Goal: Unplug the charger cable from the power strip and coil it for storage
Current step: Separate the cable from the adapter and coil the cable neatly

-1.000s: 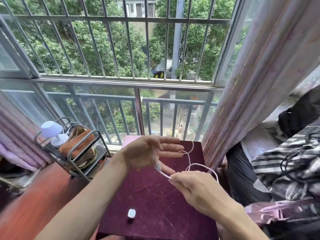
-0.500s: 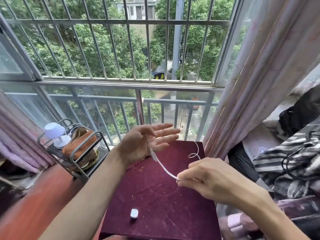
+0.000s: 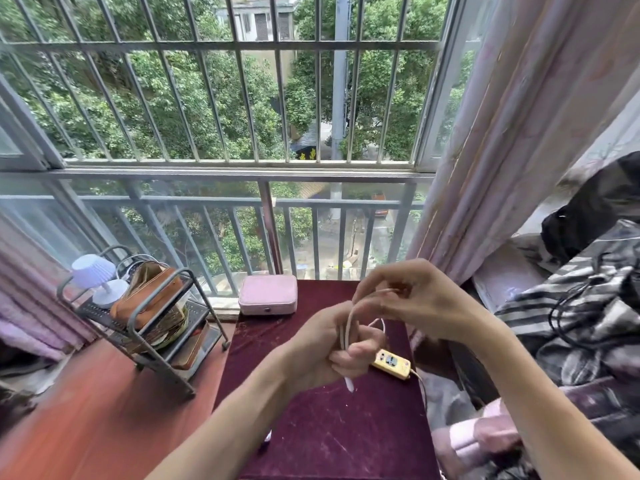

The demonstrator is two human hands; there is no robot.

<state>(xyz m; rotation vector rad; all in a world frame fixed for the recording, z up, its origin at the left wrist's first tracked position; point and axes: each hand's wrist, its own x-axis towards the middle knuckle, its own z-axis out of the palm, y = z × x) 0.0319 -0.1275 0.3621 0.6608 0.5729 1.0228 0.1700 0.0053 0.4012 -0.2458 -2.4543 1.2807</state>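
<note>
Indoors, at frame centre above a maroon table (image 3: 311,445), two hands loop a white charger cable (image 3: 347,327).
Left hand (image 3: 329,355) is closed around the strands, connector hanging below; right hand (image 3: 412,299) pinches the loop's top; a yellow power strip (image 3: 391,363) lies just beside, lower right.

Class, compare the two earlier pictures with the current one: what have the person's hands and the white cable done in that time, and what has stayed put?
The left hand, open a second ago, has closed around several strands of the white cable. The right hand has risen from table height to above the left, pinching the cable and drawing a loop over. One cable end now hangs below the left fist. The maroon table and wire rack have not moved.
</note>
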